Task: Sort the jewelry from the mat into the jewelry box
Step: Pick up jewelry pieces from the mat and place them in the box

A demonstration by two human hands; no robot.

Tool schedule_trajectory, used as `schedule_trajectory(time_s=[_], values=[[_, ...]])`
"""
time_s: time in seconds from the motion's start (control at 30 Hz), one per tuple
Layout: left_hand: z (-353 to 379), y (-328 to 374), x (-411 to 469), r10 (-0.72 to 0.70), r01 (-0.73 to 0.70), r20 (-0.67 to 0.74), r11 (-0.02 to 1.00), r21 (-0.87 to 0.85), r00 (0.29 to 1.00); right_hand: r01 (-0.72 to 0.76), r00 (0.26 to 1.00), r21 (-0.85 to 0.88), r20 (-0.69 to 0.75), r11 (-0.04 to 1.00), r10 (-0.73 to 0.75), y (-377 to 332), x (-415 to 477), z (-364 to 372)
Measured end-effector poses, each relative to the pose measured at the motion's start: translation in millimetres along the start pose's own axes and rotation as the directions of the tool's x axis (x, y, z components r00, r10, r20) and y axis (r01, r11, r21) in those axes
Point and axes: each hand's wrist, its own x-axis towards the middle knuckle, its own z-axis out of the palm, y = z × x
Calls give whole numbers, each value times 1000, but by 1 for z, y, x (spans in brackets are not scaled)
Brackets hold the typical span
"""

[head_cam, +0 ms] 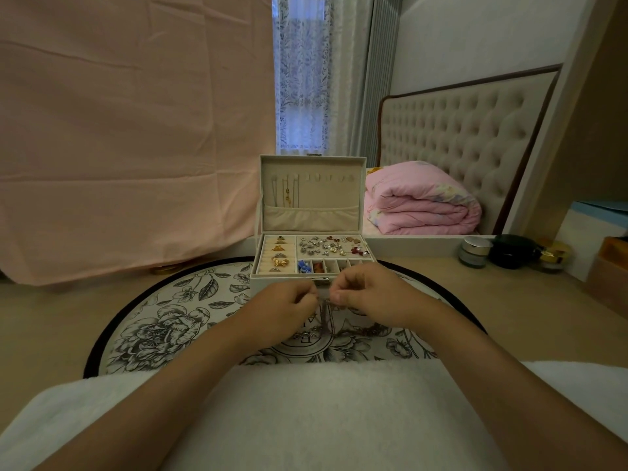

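Necklace chain (329, 316): centre frame, pinched at its top by left hand (285, 311) and right hand (377, 297), hanging to floral mat (163, 321), just below open jewelry box (334, 202).

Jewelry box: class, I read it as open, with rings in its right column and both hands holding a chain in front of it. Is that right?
One slip: the head view shows the rings in the left column of the box, not the right. The box is open, and the left hand and right hand hold a chain in front of it.
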Motion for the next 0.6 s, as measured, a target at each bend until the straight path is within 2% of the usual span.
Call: schedule_trajectory(time_s=[0.1, 0.23, 0.33, 0.4, 0.5, 0.6], values=[[-1, -1, 1, -40, 40, 2, 995, -95, 999, -43, 999, 131, 7, 990, 42, 0, 0, 0], [1, 0, 1, -59, 56, -4, 965, -256, 998, -143, 987, 95, 88, 985, 135, 0, -2, 5], [2, 5, 1, -84, 56, -29, 845, -532, 996, -166, 984, 91, 77, 982, 159, -4, -3, 9], [3, 6, 0, -83, 59, -6, 753, -656, 996, -140, 990, 104, 34, 985, 138, -4, -2, 10], [2, 8, -2, -23, 62, 69, 763, -643, 997, -69, 992, 221, -90, 973, 91, -3, 2, 9], [-2, 11, -4, -10, 102, 152, 785, -611, 988, -38, 990, 380, -110, 924, 87, -3, 3, 9]])
